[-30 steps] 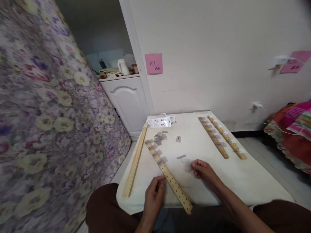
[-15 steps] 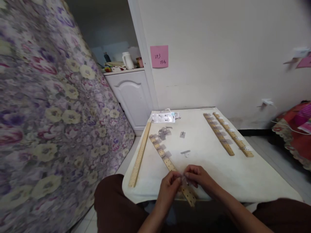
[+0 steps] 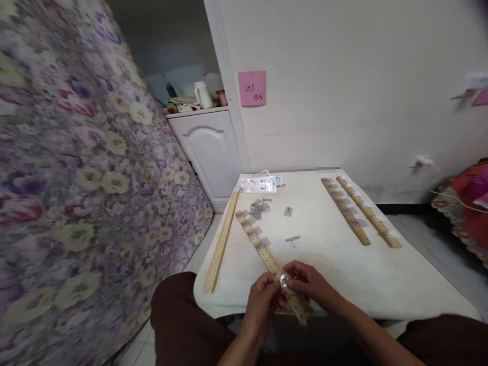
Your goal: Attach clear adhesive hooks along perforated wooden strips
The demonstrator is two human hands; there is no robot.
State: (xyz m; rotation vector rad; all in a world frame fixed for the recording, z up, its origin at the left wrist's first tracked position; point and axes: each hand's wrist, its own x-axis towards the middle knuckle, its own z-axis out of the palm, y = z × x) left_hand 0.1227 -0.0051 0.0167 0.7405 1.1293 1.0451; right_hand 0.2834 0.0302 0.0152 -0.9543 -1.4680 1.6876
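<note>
Between both hands is a clear square adhesive hook (image 3: 283,279) with a shiny metal centre. My left hand (image 3: 262,299) pinches its left edge, and my right hand (image 3: 309,281) grips its right side. Beneath the hands runs a perforated wooden strip (image 3: 269,260), its near end at the table's front edge. Several clear hooks line the strip's far half. Just beyond my hands lies another hook (image 3: 293,242) on the cloth, and farther back a clear square hook (image 3: 288,211). A small pile of hooks (image 3: 259,206) sits beside the strip's far end.
A bare wooden strip (image 3: 221,244) lies along the table's left side. Two strips with hooks, an inner one (image 3: 345,211) and an outer one (image 3: 368,211), lie at right. A clear package (image 3: 257,184) rests at the back. A floral curtain (image 3: 95,193) hangs at left.
The clear hook has turned so its flat plate and metal centre face up towards me. Both hands stay close together over the strip, with the fingers slightly shifted.
</note>
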